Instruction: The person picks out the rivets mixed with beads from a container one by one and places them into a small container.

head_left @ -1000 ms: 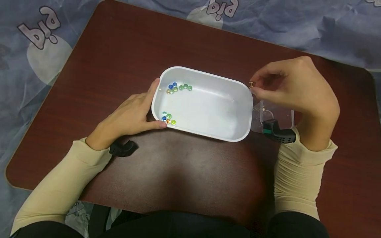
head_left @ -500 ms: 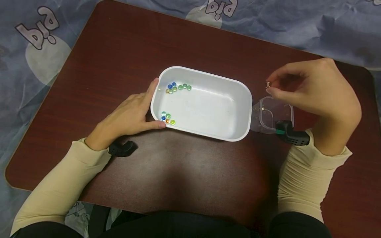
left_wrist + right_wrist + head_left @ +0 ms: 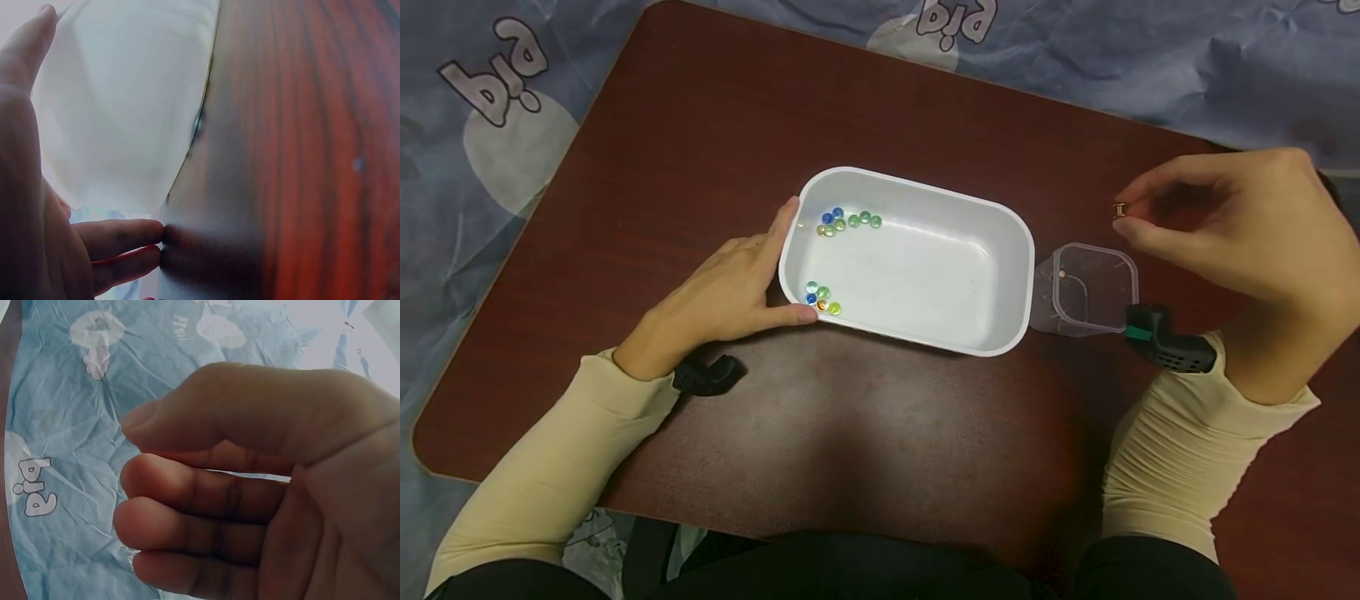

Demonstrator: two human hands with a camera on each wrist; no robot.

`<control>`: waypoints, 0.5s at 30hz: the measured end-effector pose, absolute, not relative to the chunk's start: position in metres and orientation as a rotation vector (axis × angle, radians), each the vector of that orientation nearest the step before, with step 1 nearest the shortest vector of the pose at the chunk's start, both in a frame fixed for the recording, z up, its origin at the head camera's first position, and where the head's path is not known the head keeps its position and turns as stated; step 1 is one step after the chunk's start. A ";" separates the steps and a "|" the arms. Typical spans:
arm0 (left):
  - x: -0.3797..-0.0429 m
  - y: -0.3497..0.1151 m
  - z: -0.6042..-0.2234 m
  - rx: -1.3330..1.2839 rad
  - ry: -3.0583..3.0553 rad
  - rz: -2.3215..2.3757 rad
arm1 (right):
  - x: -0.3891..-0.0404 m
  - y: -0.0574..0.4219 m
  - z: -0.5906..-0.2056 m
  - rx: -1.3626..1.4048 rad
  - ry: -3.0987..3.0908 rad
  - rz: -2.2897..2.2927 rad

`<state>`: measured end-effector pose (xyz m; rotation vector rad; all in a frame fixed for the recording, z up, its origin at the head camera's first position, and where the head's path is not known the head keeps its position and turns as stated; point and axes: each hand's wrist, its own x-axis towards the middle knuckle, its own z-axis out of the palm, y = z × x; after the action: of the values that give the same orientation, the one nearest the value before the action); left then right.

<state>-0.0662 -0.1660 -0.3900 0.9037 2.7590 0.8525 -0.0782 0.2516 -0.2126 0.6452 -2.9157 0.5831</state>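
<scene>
My left hand (image 3: 726, 292) rests against the left end of a white plastic tub (image 3: 925, 343), fingers and thumb spread around its near corner. In the left wrist view, straight fingers (image 3: 122, 237) lie beside the tub's wall (image 3: 125, 112). Two groups of glass marbles (image 3: 823, 292) in blue, green and yellow lie inside at that end. My right hand (image 3: 1247, 221) pinches a tiny gold-coloured, I-shaped metal piece (image 3: 1120, 211) between thumb and forefinger, beyond the tub's right end. In the right wrist view the thumb (image 3: 181, 419) hides that piece.
A clear plastic container (image 3: 1093, 287) stands against the tub's right end, with small gold-coloured bits in it. The brown wooden table (image 3: 850, 450) has a rounded far-left corner. Blue printed cloth (image 3: 1150, 58) lies beyond its far edge.
My right hand has moved right, away from the tub's rim and past the clear container, still pinching the small metal piece. My left hand and the marbles have stayed put.
</scene>
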 end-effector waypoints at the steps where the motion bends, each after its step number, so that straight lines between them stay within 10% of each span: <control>1: -0.066 -0.166 -0.390 0.903 2.759 0.853 | -0.078 0.253 -0.212 0.646 -2.918 0.579; 15: -0.067 -0.166 -0.390 0.913 2.760 0.859 | -0.081 0.285 -0.216 0.431 -2.883 0.864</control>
<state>-0.0668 -0.1658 -0.3905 0.9132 2.7595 0.8593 -0.0805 0.2853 -0.2160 0.4309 -2.8831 0.8641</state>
